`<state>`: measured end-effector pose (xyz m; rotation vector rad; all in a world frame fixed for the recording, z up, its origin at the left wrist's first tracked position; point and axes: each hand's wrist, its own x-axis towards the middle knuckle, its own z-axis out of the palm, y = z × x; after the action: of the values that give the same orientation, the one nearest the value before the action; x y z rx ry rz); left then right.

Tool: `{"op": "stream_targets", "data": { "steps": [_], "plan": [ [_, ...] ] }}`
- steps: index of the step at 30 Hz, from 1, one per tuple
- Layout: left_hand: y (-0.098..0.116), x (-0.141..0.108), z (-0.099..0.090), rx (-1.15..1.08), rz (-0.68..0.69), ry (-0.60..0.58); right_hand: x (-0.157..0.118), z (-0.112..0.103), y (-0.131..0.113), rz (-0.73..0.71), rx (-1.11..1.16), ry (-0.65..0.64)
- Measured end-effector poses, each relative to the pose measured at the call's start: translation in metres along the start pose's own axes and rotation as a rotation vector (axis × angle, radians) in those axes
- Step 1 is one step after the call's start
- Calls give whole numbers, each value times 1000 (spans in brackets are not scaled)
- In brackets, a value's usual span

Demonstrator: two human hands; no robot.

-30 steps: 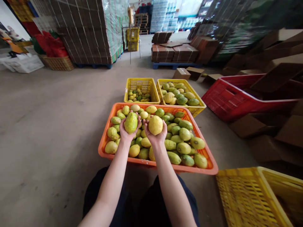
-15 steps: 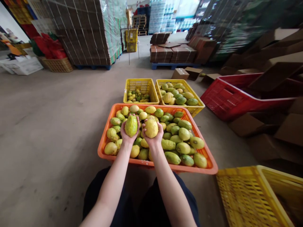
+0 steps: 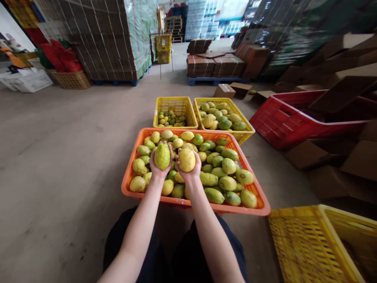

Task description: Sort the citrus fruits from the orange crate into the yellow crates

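Note:
My left hand (image 3: 160,171) is closed round a ridged, green-yellow papaya (image 3: 162,156), its palm beneath and fingers at the sides. In my right hand (image 3: 193,173) rests a rounder, yellower papaya (image 3: 186,160) with small dark specks, gripped from below. Both hands are side by side, a small gap between them, above an orange crate (image 3: 129,179). Many green and yellow papayas (image 3: 227,183) fill that crate; those under my hands are partly hidden.
Beyond the orange crate stand a yellow crate of smaller fruit (image 3: 155,114) and another yellow crate of papayas (image 3: 246,135). A red crate (image 3: 282,124) and cardboard boxes (image 3: 326,157) lie to the right. Nearer on that side is a yellow crate (image 3: 297,239). Flattened cartons sit on a blue pallet (image 3: 216,80).
Both hands and their papayas have shifted very slightly left, and the left papaya is tilted a little differently. The crates and their contents look the same.

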<state>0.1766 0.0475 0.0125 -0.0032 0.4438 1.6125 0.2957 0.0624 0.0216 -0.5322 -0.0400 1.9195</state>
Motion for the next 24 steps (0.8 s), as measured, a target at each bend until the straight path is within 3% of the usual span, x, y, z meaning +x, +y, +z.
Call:
{"op": "stream_targets", "data": {
  "steps": [6,8,10,13,15,20,24],
  "plan": [
    [1,1,-2,40,7,1,2,-3,1,-41,-95,-68],
    [1,0,0,45,7,2,3,-3,0,-121,-214,-56],
    [1,-1,4,49,9,-4,3,-2,0,-344,-427,-6],
    [-6,-4,5,41,-6,-59,1,-1,3,-837,-865,91],
    [-14,-5,3,20,-29,-59,1,-2,7,-1041,-1127,73],
    [-28,0,-4,13,-8,54,1,-13,18,-1029,-1624,-144],
    [-30,4,-4,57,-3,-32,0,-17,19,-1117,-1749,-202]
  ]
}}
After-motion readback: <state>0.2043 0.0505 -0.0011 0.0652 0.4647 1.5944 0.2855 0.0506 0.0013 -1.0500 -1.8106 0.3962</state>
